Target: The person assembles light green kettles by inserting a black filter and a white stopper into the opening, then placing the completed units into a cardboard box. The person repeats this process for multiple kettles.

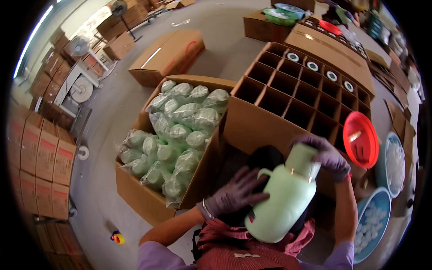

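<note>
A pale green flask (281, 198) is held over the lap, the left hand (234, 193) spread against its side, the right hand (326, 155) clasped on its cap. Four cells of the divided carton (310, 90) are filled; many wrapped flasks (175, 130) remain boxed.

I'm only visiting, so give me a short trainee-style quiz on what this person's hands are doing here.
1. True or false: the right hand rests on top of the pale green jug.
2. Which hand lies flat on the jug's side?
3. The divided carton is: A) full, B) mostly unfilled cells, C) sealed.

Key: 1 true. 2 the left hand. 3 B.
</note>
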